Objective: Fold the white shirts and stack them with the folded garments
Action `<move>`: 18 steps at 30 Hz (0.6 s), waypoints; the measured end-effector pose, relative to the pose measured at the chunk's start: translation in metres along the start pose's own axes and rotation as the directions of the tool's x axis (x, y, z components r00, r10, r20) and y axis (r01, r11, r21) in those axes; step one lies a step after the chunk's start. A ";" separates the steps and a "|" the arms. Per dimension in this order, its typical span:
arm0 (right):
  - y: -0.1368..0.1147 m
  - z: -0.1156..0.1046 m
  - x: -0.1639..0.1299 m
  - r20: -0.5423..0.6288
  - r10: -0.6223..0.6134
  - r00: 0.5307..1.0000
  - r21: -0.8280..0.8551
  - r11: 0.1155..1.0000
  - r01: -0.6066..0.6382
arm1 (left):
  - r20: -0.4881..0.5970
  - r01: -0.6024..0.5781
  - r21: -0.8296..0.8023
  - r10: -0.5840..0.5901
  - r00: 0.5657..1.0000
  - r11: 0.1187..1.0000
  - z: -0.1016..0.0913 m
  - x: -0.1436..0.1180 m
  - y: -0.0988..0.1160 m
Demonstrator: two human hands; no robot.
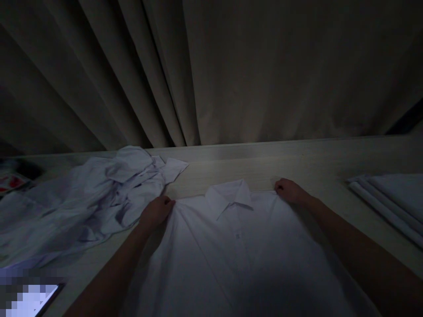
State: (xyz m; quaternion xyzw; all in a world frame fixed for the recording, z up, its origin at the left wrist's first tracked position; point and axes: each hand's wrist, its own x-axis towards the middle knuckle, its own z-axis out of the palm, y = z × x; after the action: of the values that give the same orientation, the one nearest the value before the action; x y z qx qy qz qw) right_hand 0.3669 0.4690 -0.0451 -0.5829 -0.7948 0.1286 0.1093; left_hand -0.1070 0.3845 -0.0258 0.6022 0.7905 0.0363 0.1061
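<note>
A white button-up shirt (pixel 238 259) lies spread front side up on the pale table, its pointed collar facing the far edge. My left hand (pixel 157 211) pinches the shirt at the shoulder on the left. At the opposite shoulder, my right hand (pixel 291 190) is closed on the fabric. Between the two hands the shoulder line looks stretched fairly straight. Small diagonal creases run down from the left-hand grip. The lower part of the shirt runs out of view at the bottom.
Crumpled white garments (pixel 125 189) are heaped on the left. Folded white cloth (pixel 396 198) lies stacked at the right. A lit, pixelated screen (pixel 31 299) is at the lower left. Long curtains (pixel 238 70) hang behind the table (pixel 244 163).
</note>
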 end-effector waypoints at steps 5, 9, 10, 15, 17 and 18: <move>-0.004 -0.001 -0.004 -0.015 0.043 0.999 0.024 0.999 -0.042 | -0.019 0.062 0.063 -0.061 0.998 0.996 -0.003 -0.008 0.010; -0.002 -0.001 -0.015 -0.030 0.106 0.994 0.081 0.991 -0.103 | -0.030 0.076 0.052 -0.075 0.997 0.996 -0.004 -0.013 0.010; -0.001 0.000 -0.019 -0.028 0.120 0.992 0.114 0.987 -0.116 | -0.035 0.074 0.042 -0.073 0.997 0.996 -0.003 -0.014 0.009; 0.003 0.005 -0.026 -0.049 0.087 0.995 0.253 0.965 -0.072 | -0.066 0.059 -0.004 -0.059 0.996 0.998 0.002 -0.013 0.005; 0.003 0.007 -0.024 -0.062 0.101 0.993 0.255 0.963 -0.082 | -0.069 0.054 -0.016 -0.055 0.996 0.998 0.004 -0.010 0.004; 0.004 0.008 -0.023 -0.067 0.122 0.990 0.254 0.962 -0.101 | -0.065 0.045 -0.018 -0.046 0.997 0.999 0.005 -0.008 0.003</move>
State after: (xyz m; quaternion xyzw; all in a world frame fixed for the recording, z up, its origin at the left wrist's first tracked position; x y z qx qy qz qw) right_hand 0.3744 0.4474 -0.0547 -0.6131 -0.7331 0.2094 0.2069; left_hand -0.1012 0.3774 -0.0288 0.5814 0.8068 0.0602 0.0862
